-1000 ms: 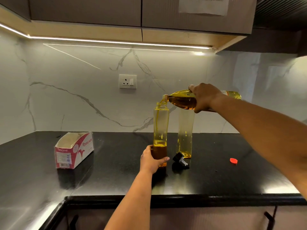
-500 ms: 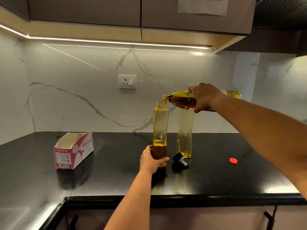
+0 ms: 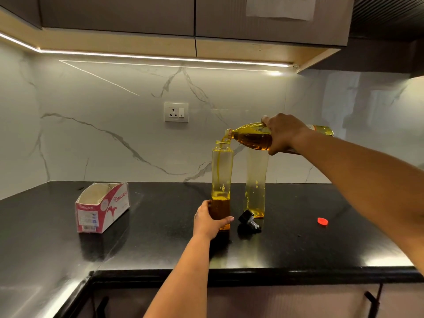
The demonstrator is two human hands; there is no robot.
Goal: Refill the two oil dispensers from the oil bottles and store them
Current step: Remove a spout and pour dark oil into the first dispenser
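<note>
Right hand point(image 3: 283, 134) grips the oil bottle point(image 3: 252, 140), tipped nearly level, mouth over the near dispenser point(image 3: 222, 171); oil streams in. Left hand point(image 3: 210, 220) clasps that dispenser's base on the counter point(image 3: 160, 237). Second dispenser point(image 3: 255, 187) stands just right of it. Black spout point(image 3: 249, 219) lies between them; red cap point(image 3: 322, 221) farther right. Carton point(image 3: 103, 206) well left.

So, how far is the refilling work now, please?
Done: the red cap and black pourer lie off on the counter. In hand: the right hand tips the oil bottle into the near dispenser, steadied by the left hand; oil sits low. Left: the far dispenser is nearly empty; nothing is stored.
</note>
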